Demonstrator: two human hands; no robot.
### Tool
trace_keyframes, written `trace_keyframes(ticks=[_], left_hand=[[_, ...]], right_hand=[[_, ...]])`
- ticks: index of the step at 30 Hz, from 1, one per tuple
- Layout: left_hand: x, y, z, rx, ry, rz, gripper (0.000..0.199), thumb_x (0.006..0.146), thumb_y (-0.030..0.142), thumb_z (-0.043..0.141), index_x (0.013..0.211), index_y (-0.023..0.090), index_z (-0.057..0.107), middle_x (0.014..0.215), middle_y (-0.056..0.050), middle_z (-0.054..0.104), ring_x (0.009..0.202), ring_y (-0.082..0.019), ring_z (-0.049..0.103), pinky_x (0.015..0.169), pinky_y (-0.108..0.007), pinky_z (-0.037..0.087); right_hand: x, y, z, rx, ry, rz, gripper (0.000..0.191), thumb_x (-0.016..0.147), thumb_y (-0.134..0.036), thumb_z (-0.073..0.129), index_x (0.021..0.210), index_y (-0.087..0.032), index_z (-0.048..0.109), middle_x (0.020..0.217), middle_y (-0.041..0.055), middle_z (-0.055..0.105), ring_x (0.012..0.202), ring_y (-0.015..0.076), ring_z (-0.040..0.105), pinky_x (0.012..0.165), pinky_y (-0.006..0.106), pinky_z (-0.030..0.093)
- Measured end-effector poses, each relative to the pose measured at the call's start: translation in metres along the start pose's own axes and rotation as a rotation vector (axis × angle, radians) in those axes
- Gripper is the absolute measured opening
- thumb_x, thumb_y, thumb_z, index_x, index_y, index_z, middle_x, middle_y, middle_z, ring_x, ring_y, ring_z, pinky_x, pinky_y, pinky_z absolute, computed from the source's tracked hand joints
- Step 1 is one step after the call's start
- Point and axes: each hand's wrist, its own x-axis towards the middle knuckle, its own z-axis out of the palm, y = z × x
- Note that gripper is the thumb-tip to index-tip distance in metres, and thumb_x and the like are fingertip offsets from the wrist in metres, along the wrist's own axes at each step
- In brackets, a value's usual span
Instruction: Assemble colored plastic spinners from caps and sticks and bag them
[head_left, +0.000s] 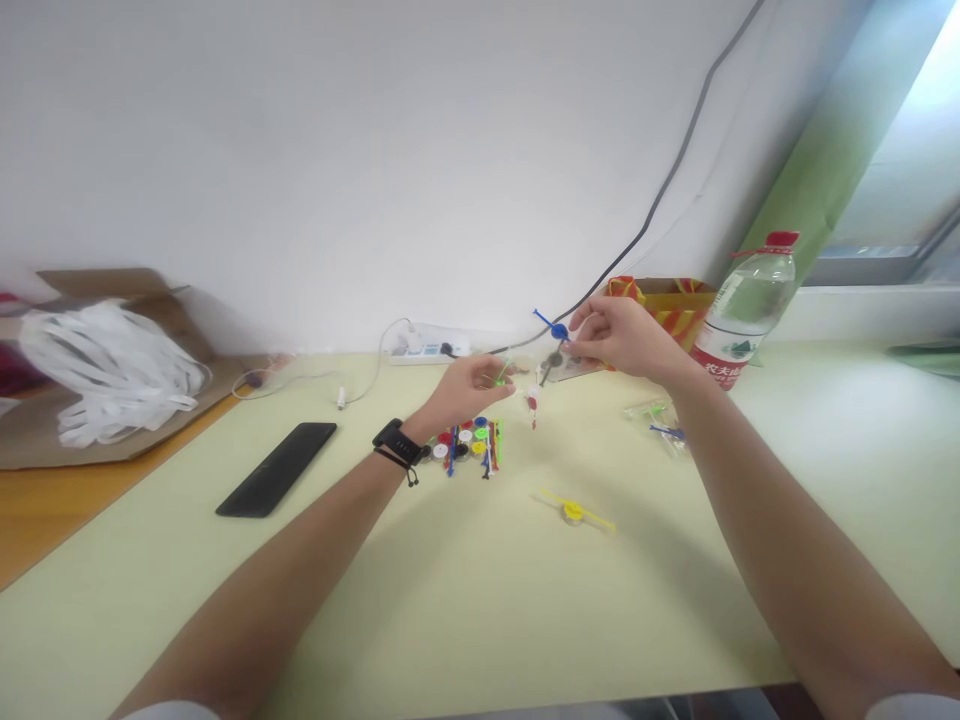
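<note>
My right hand (619, 338) pinches a small blue plastic disc with a stick (559, 330) above the back of the table. A dark disc piece (553, 362) shows just below it, partly blurred. My left hand (472, 385) is closed, its thumb and fingertips around a thin light-green plastic piece (501, 378). Between the hands is a red and white piece (532, 400). Below my left wrist lie rows of coloured discs (465, 437) beside several coloured sticks (496, 448). Nearer to me rests a yellow disc with a stick (574, 512).
A black flat slab (277, 470) lies at left, near a cardboard box (150, 300) with white straps (112, 370). Behind are a power strip (431, 345) and cables. At right stand a water bottle (746, 305) and a red-yellow bag (675, 308); a clear packet (664, 428) lies nearby.
</note>
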Motion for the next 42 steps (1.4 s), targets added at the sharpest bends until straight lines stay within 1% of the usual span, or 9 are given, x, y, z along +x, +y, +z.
trace_keyframes(ticks=[4, 10, 15, 21, 28, 33, 37, 39, 42], left_hand=[[0.0, -0.001, 0.0, 0.004, 0.011, 0.0, 0.025, 0.081, 0.035, 0.079, 0.097, 0.018, 0.071, 0.107, -0.01, 0.077, 0.094, -0.023, 0.074, 0.091, -0.039, 0.059], [0.0, 0.002, 0.001, -0.007, -0.015, 0.013, 0.026, 0.081, 0.036, 0.079, 0.096, 0.017, 0.071, 0.109, -0.011, 0.077, 0.097, -0.024, 0.074, 0.091, -0.038, 0.058], [-0.003, 0.005, 0.002, 0.007, -0.042, 0.007, 0.026, 0.082, 0.036, 0.078, 0.098, 0.016, 0.072, 0.107, -0.012, 0.077, 0.097, -0.024, 0.073, 0.092, -0.038, 0.058], [-0.003, 0.004, 0.003, 0.017, -0.052, 0.003, 0.027, 0.081, 0.036, 0.079, 0.098, 0.015, 0.072, 0.109, -0.013, 0.077, 0.096, -0.024, 0.074, 0.091, -0.038, 0.059], [-0.002, 0.001, 0.004, 0.002, -0.054, 0.001, 0.029, 0.08, 0.036, 0.081, 0.097, 0.015, 0.072, 0.108, -0.013, 0.077, 0.095, -0.024, 0.074, 0.09, -0.039, 0.059], [-0.002, -0.002, 0.01, -0.067, -0.059, 0.003, 0.032, 0.078, 0.036, 0.083, 0.099, 0.015, 0.07, 0.11, -0.013, 0.077, 0.1, -0.025, 0.074, 0.094, -0.04, 0.059], [-0.002, 0.003, 0.013, -0.093, -0.059, -0.005, 0.031, 0.08, 0.036, 0.082, 0.101, 0.016, 0.071, 0.109, -0.012, 0.077, 0.1, -0.024, 0.074, 0.095, -0.04, 0.058], [-0.002, 0.007, 0.013, -0.105, -0.056, -0.011, 0.032, 0.08, 0.037, 0.082, 0.1, 0.016, 0.072, 0.106, -0.011, 0.078, 0.1, -0.024, 0.074, 0.095, -0.04, 0.058], [-0.001, 0.011, 0.012, -0.137, -0.016, -0.027, 0.033, 0.078, 0.039, 0.083, 0.099, 0.016, 0.072, 0.103, -0.01, 0.078, 0.099, -0.025, 0.074, 0.095, -0.04, 0.058]], right_hand=[[-0.003, -0.004, -0.007, 0.027, -0.016, -0.066, 0.028, 0.081, -0.041, 0.082, 0.09, -0.021, 0.065, 0.069, 0.004, 0.071, 0.064, 0.0203, 0.069, 0.056, 0.032, 0.053], [-0.009, -0.014, -0.019, 0.056, 0.144, -0.182, 0.015, 0.088, -0.033, 0.073, 0.095, -0.021, 0.069, 0.075, 0.0044, 0.069, 0.07, 0.0193, 0.065, 0.06, 0.033, 0.051], [-0.009, -0.017, -0.017, 0.026, 0.196, -0.21, 0.007, 0.087, -0.026, 0.072, 0.093, -0.023, 0.07, 0.073, 0.0037, 0.067, 0.067, 0.0193, 0.064, 0.058, 0.034, 0.049], [-0.008, -0.019, -0.017, 0.069, 0.322, -0.277, 0.007, 0.084, -0.018, 0.07, 0.088, -0.023, 0.069, 0.071, 0.003, 0.064, 0.065, 0.0183, 0.062, 0.056, 0.033, 0.047], [-0.004, -0.014, -0.016, 0.068, 0.361, -0.289, 0.005, 0.084, -0.019, 0.07, 0.084, -0.023, 0.067, 0.073, 0.0035, 0.064, 0.064, 0.0171, 0.06, 0.053, 0.031, 0.045], [0.001, -0.008, 0.002, -0.082, 0.334, -0.296, 0.008, 0.083, -0.025, 0.072, 0.082, -0.021, 0.066, 0.069, 0.0016, 0.063, 0.061, 0.0156, 0.056, 0.055, 0.03, 0.045], [0.001, -0.011, 0.016, -0.173, 0.196, -0.302, 0.016, 0.087, -0.036, 0.071, 0.085, -0.021, 0.066, 0.068, 0.0017, 0.064, 0.06, 0.0159, 0.055, 0.056, 0.03, 0.043], [0.0, -0.014, 0.018, -0.22, 0.134, -0.289, 0.022, 0.09, -0.043, 0.068, 0.088, -0.021, 0.067, 0.073, 0.0029, 0.069, 0.056, 0.0151, 0.053, 0.055, 0.031, 0.04], [-0.003, -0.016, 0.013, -0.265, 0.126, -0.265, 0.033, 0.093, -0.053, 0.063, 0.086, -0.021, 0.068, 0.083, 0.005, 0.074, 0.056, 0.0149, 0.054, 0.057, 0.032, 0.04]])
